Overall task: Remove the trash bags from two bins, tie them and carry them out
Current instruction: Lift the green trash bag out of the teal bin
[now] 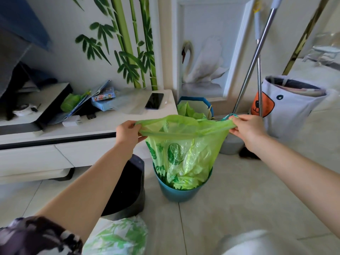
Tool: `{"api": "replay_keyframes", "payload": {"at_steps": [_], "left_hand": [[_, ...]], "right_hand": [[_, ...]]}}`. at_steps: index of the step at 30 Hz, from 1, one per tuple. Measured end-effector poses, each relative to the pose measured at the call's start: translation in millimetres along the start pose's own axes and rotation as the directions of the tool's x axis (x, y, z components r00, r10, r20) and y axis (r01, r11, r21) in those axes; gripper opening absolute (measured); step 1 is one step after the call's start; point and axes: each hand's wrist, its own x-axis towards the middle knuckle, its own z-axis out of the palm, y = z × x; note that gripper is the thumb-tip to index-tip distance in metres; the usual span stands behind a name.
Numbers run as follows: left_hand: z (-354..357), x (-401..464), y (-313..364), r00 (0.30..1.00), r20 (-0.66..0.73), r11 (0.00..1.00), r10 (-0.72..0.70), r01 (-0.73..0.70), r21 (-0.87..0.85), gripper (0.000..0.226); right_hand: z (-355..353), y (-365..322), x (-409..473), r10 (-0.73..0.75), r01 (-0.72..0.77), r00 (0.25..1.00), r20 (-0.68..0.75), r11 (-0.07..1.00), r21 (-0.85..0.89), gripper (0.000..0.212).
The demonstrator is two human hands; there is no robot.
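A translucent green trash bag (185,144) stands partly lifted out of a round blue bin (179,195) on the floor in front of me. My left hand (127,133) grips the bag's rim on the left. My right hand (247,128) grips the rim on the right, and the mouth is stretched flat between them. Crumpled green plastic shows inside the bag. Behind it, against the wall, a second blue bin (208,103) holds another green bag (189,110).
A low white cabinet (79,142) on the left carries a phone (154,101) and boxes. A dark bin (127,188) stands left of the blue one. Two mop poles (257,52) lean on the wall. A white fabric basket (288,107) sits at the right.
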Motion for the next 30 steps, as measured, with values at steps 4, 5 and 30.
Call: {"api": "replay_keyframes", "payload": {"at_steps": [4,5,30], "left_hand": [[-6.1,-4.5,7.5,0.997,-0.061,0.998,0.041,-0.044,-0.050,0.021],[-7.1,-5.5,9.7,0.998,-0.060,0.997,0.037,-0.041,-0.065,0.019],[-50.1,-69.0,122.3,0.940,-0.096,0.929,0.327,-0.338,-0.149,0.016]], "right_hand": [[1.5,-2.4,-6.7,-0.023,0.024,1.000,-0.011,1.000,0.016,0.015],[1.8,-5.0,-7.8,-0.022,0.022,1.000,-0.007,0.999,0.028,0.014],[5.3,-129.3,-95.5,-0.341,0.331,0.938,0.067,0.935,0.130,0.020]]}}
